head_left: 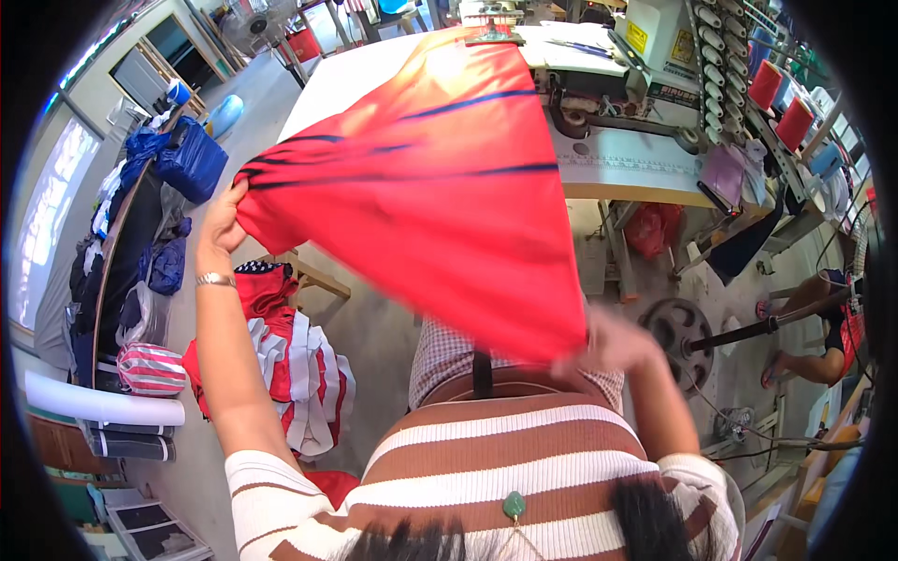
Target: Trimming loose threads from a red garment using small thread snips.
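Observation:
A large piece of red fabric (435, 238) with dark blue stripes stretches from the sewing machine's needle area (494, 31) down to my lap. My left hand (226, 214) grips its bunched left side, where the cloth gathers into folds. Blurred by motion, my right hand (603, 343) is at the fabric's lower right corner and appears to pinch it. The far end of the cloth lies over the white table (344, 77) and reaches under the machine's presser foot area. Part of the tabletop and my lap are hidden beneath the fabric.
Red and white garments (302, 379) hang in a pile at my left. Blue plastic bags (189, 158) line a shelf further left. Thread cones (793, 123) stand at the right. A handwheel (677, 336) is below the table, and another person's legs (807, 365) show at far right.

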`<state>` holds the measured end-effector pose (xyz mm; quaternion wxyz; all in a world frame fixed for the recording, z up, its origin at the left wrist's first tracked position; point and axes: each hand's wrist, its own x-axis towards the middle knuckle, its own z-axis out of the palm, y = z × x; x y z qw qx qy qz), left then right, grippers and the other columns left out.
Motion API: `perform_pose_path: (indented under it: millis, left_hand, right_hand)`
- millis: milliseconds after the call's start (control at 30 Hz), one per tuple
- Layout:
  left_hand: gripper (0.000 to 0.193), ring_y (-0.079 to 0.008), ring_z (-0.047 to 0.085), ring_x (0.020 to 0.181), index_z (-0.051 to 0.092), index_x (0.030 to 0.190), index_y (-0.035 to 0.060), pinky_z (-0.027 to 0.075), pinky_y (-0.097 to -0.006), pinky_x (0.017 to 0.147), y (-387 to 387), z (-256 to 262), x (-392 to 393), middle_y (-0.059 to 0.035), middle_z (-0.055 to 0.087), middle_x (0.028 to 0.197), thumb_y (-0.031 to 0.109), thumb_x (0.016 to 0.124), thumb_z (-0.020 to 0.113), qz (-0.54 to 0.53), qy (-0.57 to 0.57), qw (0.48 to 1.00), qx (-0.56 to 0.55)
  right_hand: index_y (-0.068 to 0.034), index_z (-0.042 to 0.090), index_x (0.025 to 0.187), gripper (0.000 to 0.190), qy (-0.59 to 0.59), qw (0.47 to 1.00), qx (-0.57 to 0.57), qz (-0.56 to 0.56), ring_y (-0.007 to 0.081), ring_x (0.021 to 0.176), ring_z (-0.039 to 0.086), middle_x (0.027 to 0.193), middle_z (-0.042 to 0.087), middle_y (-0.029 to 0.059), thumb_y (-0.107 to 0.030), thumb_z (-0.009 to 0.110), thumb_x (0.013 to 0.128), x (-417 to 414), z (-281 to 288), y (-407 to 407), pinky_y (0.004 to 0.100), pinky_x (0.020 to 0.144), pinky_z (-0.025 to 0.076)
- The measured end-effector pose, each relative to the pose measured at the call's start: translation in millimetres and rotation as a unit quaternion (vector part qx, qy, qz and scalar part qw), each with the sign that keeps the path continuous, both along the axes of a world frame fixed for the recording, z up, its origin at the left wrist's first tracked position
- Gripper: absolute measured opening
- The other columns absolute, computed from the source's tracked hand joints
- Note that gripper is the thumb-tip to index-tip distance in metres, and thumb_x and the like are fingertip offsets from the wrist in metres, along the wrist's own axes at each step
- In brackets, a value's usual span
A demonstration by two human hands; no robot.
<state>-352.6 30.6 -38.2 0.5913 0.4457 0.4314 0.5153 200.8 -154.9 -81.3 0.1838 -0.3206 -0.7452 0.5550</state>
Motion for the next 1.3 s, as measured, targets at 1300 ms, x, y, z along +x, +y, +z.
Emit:
perform_pose_path:
  millis: [1300]
  left_hand:
    - [0.018,-0.0174,0.066,0.085,0.066,0.095,0.0021,0.053,-0.0324,0.083,13,26,327,-0.0091,0.069,0.096,0.011,0.080,0.070,-0.127,-0.255,0.950,-0.128]
  right_hand:
    - [0.006,0.062,0.099,0.026,0.125,0.958,-0.191,-0.176,0.0079,0.081,0.053,0.088,0.064,0.0044,-0.017,0.065,0.086,9,15,-58,0.0248,0.074,0.046]
